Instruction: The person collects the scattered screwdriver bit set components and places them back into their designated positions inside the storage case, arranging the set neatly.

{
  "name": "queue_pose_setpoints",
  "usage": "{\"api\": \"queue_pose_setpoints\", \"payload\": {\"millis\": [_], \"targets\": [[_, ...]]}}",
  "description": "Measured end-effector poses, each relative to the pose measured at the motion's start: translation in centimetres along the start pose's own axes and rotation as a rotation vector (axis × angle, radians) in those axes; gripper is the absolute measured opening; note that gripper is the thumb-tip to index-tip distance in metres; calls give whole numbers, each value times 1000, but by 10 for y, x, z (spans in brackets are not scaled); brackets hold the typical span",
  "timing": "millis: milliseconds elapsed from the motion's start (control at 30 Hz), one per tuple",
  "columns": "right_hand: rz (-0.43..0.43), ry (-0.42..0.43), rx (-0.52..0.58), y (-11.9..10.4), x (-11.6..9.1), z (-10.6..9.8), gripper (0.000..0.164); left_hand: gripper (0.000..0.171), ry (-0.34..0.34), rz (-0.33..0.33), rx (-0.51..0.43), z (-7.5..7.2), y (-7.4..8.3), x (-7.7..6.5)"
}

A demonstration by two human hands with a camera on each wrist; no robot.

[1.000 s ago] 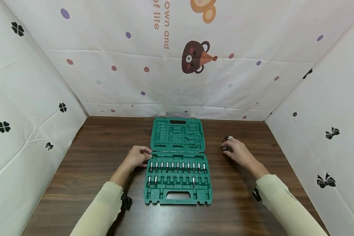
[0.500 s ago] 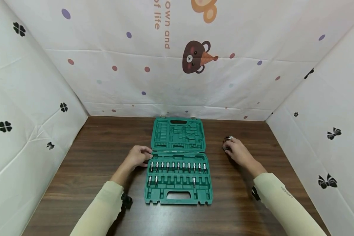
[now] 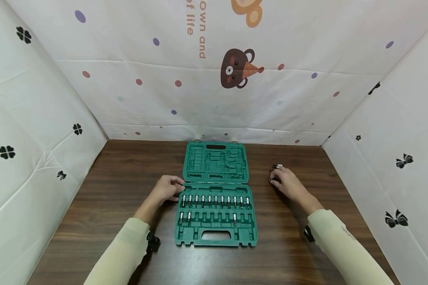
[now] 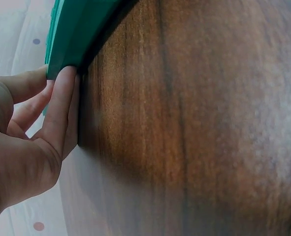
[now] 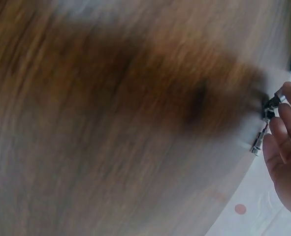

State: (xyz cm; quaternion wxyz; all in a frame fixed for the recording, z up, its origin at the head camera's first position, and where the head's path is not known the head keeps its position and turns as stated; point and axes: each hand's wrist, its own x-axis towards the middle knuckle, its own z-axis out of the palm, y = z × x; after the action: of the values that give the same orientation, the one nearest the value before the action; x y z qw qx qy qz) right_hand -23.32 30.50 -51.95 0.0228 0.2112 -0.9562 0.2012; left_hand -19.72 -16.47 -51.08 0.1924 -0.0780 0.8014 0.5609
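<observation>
A green socket case [image 3: 215, 233] lies unfolded on the table, with a full upper row of silver bit sockets [image 3: 215, 201] and several more spaced along the lower row. My left hand [image 3: 167, 188] holds the case at the upper left corner of its lower half; in the left wrist view the thumb is at the rim and the fingers press the green side wall [image 4: 79, 39]. Right of the case, my right hand [image 3: 287, 183] pinches a bit socket [image 5: 278, 98] between thumb and index finger. Other loose bit sockets [image 3: 277, 166] lie just beyond its fingertips.
The case's lid [image 3: 215, 162], with moulded hollows, lies flat toward the back wall. A brown wood-grain table [image 3: 135, 158] carries everything, and white printed sheets [image 3: 146, 99] enclose its back and both sides.
The right hand's fingers have closed in on a bit socket among the loose ones, moving only slightly. My left hand and the case stay in place.
</observation>
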Motion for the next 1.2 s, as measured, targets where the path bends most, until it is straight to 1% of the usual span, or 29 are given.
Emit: {"api": "queue_pose_setpoints", "payload": {"millis": [167, 367, 500, 633, 700, 833, 967, 1067, 1133, 1200], "targets": [[84, -8, 95, -2, 0, -3, 7, 23, 0, 2, 8, 0, 1, -1], [182, 15, 190, -2, -3, -3, 9, 23, 4, 4, 9, 0, 1, 0], [231, 32, 238, -4, -7, -3, 11, 23, 0, 5, 7, 0, 1, 0], [280, 35, 346, -6, -10, -3, 14, 23, 0, 7, 4, 0, 0, 0], [298, 37, 431, -7, -11, -2, 17, 23, 2, 8, 2, 0, -1, 0], [336, 20, 662, -7, -13, 1, 25, 23, 3, 6, -2, 0, -1, 1], [422, -18, 989, -5, -18, 3, 26, 23, 6, 8, -2, 1, -2, 1], [474, -40, 1199, -5, -20, 4, 19, 23, 11, 11, -1, 1, -2, 0], [478, -61, 1270, -4, -21, 3, 14, 23, 12, 11, -2, 2, -2, 1], [493, -66, 1307, -6, -21, 2, 12, 23, 11, 9, -1, 2, -2, 1]]}}
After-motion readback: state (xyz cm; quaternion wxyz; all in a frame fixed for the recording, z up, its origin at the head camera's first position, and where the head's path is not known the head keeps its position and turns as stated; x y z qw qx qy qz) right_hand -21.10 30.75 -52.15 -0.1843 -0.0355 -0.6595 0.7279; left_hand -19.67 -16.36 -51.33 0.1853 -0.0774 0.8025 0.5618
